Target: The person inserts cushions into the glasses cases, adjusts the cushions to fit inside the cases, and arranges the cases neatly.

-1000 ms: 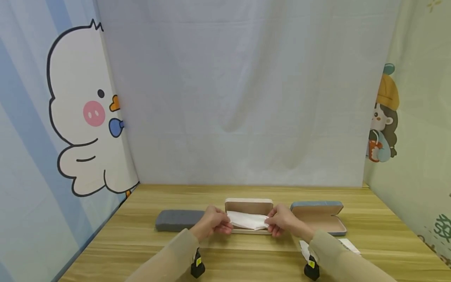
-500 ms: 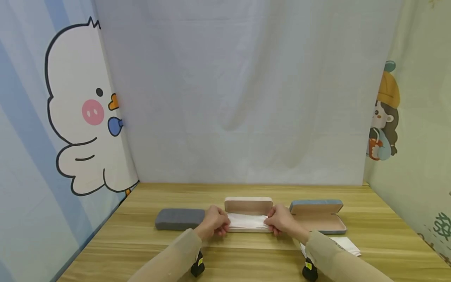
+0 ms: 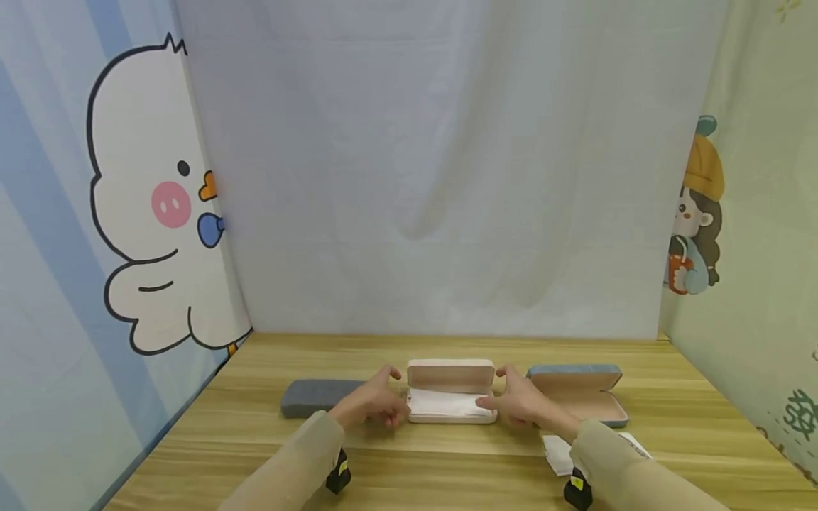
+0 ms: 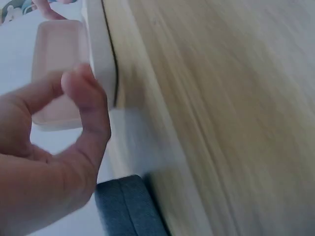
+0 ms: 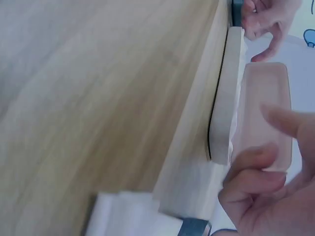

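In the middle of the table stands a white glasses case (image 3: 451, 363) with its lid up and a pinkish lining. A folded white cloth (image 3: 444, 403) lies flat in its bottom half. My left hand (image 3: 375, 403) is at the case's left end, thumb and index finger apart, holding nothing. At the right end is my right hand (image 3: 520, 399); one fingertip reaches over the cloth's right end, and whether it touches is unclear. Its thumb and fingers are spread apart in the right wrist view, beside the case wall (image 5: 226, 98).
A closed grey glasses case (image 3: 319, 397) sits left of my left hand. To the right, a blue glasses case (image 3: 575, 370) stands open. Another folded white cloth (image 3: 558, 455) lies in front of it, partly under my right sleeve. A white curtain (image 3: 422, 177) hangs behind the table.
Both hands pinched the cloth's ends and lowered it into the white case. Now they have let go; the left hand has drawn back left, the right hand slightly right.
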Motion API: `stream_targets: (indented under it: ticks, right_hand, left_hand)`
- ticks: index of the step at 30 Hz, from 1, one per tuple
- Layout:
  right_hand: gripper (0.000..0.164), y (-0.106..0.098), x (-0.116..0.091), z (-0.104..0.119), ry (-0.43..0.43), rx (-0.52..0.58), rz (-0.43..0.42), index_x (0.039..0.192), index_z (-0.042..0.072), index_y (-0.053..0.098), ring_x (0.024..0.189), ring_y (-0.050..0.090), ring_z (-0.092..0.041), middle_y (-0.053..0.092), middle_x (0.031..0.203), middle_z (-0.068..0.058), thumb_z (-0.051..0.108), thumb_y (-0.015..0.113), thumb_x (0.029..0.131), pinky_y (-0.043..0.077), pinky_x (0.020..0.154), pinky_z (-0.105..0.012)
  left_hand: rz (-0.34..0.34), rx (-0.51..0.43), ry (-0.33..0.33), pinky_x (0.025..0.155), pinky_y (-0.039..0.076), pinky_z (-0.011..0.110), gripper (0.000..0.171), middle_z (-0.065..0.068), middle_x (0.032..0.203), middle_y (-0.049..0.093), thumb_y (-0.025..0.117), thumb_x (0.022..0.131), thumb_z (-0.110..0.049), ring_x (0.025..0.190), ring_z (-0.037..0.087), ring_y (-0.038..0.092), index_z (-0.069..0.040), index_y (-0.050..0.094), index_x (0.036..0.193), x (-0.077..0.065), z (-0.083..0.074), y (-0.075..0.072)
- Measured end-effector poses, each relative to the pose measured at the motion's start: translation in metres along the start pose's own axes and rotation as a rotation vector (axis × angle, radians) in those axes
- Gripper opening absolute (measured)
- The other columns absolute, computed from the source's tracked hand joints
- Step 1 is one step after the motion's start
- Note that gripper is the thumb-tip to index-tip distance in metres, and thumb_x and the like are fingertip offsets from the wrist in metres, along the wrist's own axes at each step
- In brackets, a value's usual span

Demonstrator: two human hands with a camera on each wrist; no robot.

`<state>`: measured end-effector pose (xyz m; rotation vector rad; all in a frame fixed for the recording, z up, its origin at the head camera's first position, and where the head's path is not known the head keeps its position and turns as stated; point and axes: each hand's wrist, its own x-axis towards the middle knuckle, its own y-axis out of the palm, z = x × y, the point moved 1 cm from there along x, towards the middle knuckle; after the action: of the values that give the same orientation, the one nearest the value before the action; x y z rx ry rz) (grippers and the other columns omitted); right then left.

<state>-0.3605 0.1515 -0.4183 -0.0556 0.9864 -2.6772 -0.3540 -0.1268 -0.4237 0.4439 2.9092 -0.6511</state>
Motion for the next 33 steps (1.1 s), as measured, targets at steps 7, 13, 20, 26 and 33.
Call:
stream_targets:
  ticks: [7,13,20,26,33]
  right_hand:
    - [0.117,0.004,0.001,-0.007,-0.041,-0.001,0.141,0.152,0.004,-0.001,0.033,0.035,-0.007,0.043,0.046,0.001,0.023,0.084,0.074,0.028,0.033,-0.02]
    - [0.123,0.011,0.004,-0.01,-0.071,0.033,0.124,0.151,0.003,-0.006,0.031,0.037,-0.007,0.047,0.045,-0.002,0.019,0.086,0.071,0.028,0.031,-0.02]
    - [0.116,0.01,0.005,-0.011,-0.104,0.003,0.095,0.149,0.0,0.004,0.029,0.038,-0.006,0.048,0.043,-0.001,0.019,0.087,0.07,0.029,0.029,-0.02]
    - [0.11,0.011,0.008,-0.012,-0.13,0.037,0.122,0.148,0.003,0.008,0.029,0.038,-0.005,0.05,0.044,0.0,0.017,0.086,0.071,0.03,0.03,-0.019]
    - [0.096,0.011,0.01,-0.015,-0.157,0.109,0.148,0.139,0.008,0.019,0.03,0.04,-0.007,0.051,0.047,-0.003,0.016,0.086,0.071,0.032,0.03,-0.021]
  left_hand:
    - [0.097,0.037,0.066,0.037,0.048,0.025,0.107,0.01,0.054,0.059,0.076,0.074,0.007,0.039,0.014,0.053,-0.014,0.006,0.152,0.004,0.007,0.003]
    - [0.065,0.032,0.125,0.034,0.047,0.025,0.107,0.009,0.052,0.057,0.078,0.071,0.009,0.036,0.011,0.052,-0.012,0.007,0.149,0.009,0.01,0.009]
    - [0.081,-0.016,0.163,0.033,0.048,0.027,0.098,0.013,0.052,0.057,0.076,0.072,0.013,0.035,0.013,0.054,-0.009,0.012,0.142,0.009,0.013,0.009]
    - [0.075,-0.015,0.15,0.035,0.05,0.029,0.095,0.015,0.054,0.06,0.075,0.072,0.014,0.037,0.014,0.055,-0.013,0.017,0.142,0.006,0.013,0.006]
    - [0.08,-0.021,0.159,0.036,0.051,0.029,0.087,0.018,0.057,0.062,0.074,0.074,0.014,0.038,0.014,0.056,-0.01,0.02,0.137,0.003,0.012,0.005]
